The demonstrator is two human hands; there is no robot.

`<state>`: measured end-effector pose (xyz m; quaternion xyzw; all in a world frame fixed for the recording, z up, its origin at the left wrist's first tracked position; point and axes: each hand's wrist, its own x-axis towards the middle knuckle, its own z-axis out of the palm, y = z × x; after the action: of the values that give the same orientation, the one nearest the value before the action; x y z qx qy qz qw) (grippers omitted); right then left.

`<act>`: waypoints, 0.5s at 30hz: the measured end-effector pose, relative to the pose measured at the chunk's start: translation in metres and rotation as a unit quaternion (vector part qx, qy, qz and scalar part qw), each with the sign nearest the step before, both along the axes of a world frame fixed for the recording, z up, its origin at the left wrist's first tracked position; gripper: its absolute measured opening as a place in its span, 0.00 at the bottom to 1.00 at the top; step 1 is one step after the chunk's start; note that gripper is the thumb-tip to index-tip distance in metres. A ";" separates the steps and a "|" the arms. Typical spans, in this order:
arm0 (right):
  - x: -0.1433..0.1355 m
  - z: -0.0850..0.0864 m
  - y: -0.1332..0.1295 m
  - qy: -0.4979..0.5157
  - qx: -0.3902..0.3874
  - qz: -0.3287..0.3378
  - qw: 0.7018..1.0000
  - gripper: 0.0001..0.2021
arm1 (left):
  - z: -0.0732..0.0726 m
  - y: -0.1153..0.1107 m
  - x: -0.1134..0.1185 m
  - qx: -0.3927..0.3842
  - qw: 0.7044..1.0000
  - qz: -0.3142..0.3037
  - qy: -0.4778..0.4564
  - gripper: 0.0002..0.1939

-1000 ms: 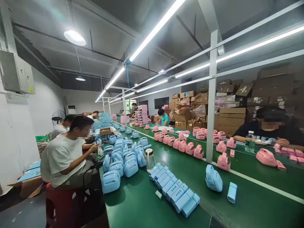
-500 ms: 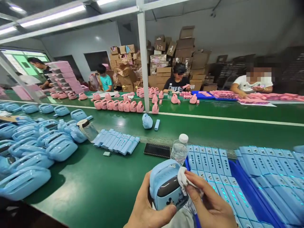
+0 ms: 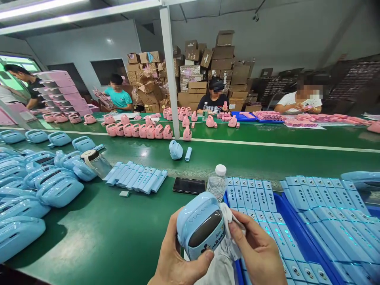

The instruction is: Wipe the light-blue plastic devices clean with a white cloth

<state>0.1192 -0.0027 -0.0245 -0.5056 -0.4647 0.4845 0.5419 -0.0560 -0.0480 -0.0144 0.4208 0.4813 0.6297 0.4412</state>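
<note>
Both hands close on one blue speaker (image 3: 200,225), left hand (image 3: 178,263) gripping its underside, right hand (image 3: 258,253) pinching a soft white cloth (image 3: 228,229) against the smooth, likely slippery, light shell.

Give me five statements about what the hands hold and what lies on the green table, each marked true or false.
1. The left hand holds a blue device. True.
2. The right hand presses a white cloth against the device. True.
3. The water bottle has its cap off. False: a white cap is on it.
4. The phone lies flat on the table, screen dark. True.
5. The devices across the table by the seated people are blue. False: those pink devices stand in a row.
</note>
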 end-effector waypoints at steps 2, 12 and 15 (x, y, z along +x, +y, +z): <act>-0.009 0.004 -0.006 0.029 0.009 0.017 0.999 0.26 | -0.002 0.000 0.000 0.020 1.000 0.003 0.009 0.38; -0.011 0.009 -0.017 0.102 0.028 0.174 0.979 0.37 | -0.012 -0.006 0.009 0.051 0.996 0.002 -0.073 0.38; -0.015 0.008 -0.019 0.093 0.026 0.156 0.983 0.35 | -0.009 -0.006 0.010 0.046 0.996 0.055 -0.050 0.36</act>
<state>0.1044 -0.0215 -0.0162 -0.3655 -0.4978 0.5960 0.5133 -0.0463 -0.0539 -0.0235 0.3816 0.4517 0.6947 0.4097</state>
